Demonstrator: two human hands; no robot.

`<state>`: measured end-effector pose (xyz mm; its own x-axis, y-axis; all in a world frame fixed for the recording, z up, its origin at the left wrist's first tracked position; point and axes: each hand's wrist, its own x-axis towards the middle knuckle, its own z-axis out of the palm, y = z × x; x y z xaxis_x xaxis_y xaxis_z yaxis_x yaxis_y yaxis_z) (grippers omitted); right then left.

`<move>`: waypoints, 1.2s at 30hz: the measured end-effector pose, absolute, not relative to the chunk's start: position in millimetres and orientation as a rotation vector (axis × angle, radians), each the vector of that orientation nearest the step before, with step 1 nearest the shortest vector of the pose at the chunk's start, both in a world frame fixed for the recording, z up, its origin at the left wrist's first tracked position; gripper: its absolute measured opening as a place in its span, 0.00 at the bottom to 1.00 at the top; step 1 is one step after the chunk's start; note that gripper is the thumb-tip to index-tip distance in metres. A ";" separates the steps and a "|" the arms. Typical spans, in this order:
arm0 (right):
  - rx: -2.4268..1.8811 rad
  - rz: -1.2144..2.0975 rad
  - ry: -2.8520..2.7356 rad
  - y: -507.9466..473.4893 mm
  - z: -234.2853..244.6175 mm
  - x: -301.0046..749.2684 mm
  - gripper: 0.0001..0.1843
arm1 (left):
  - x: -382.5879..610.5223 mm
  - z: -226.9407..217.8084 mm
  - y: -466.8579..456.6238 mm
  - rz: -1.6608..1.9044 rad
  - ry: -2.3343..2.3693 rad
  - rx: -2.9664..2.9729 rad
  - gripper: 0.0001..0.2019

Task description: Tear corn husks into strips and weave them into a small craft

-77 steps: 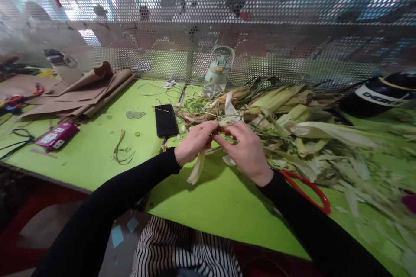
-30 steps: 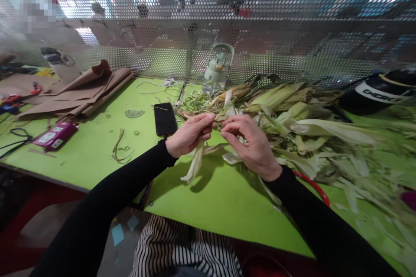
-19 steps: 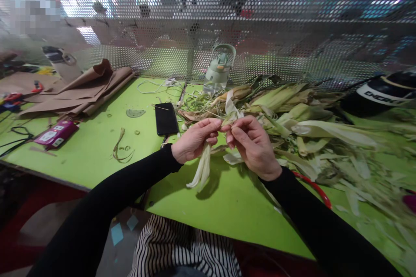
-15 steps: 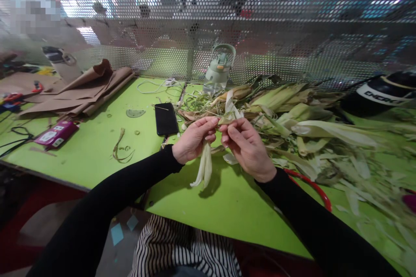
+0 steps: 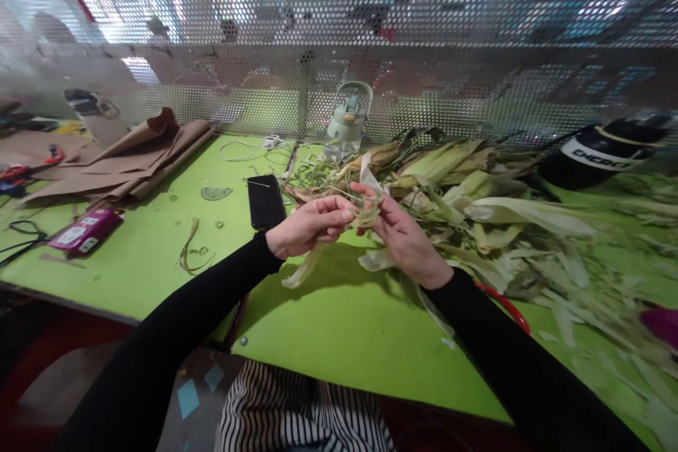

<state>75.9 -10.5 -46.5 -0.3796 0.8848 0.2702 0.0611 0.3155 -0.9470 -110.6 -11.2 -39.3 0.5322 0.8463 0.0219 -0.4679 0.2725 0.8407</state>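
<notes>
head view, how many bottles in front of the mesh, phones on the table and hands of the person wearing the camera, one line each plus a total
Bottles: 3 (white bottle, pale green bottle, black bottle)
Phones: 1 (black phone)
Hands: 2 (left hand, right hand)
Total: 6

A pale husk strip (image 5: pixel 303 270), limp and slightly curved, dangles on the near side of the black phone (image 5: pixel 266 201), to its right; farther right of the phone, thin green strands (image 5: pixel 366 210) (loosely looped, partly hidden by fingers (image 5: pixel 339 217)) sit raised.
</notes>
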 end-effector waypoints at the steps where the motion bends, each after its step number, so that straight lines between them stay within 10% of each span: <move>1: -0.872 1.132 -1.739 -10.0 -46.8 76.9 0.17 | -110.1 -39.3 -11.8 0.928 0.485 0.923 0.13; 21: -1.220 0.829 -1.830 5.6 -27.2 103.4 0.17 | -102.7 -49.1 -17.3 0.758 0.600 0.943 0.10; 30: -1.104 1.488 -1.799 -21.2 -33.7 76.0 0.20 | -103.0 -52.8 -4.8 1.092 0.621 0.824 0.12; 36: -1.063 1.087 -1.948 -9.1 -29.5 93.5 0.18 | -109.1 -54.9 -2.8 1.013 0.536 0.969 0.19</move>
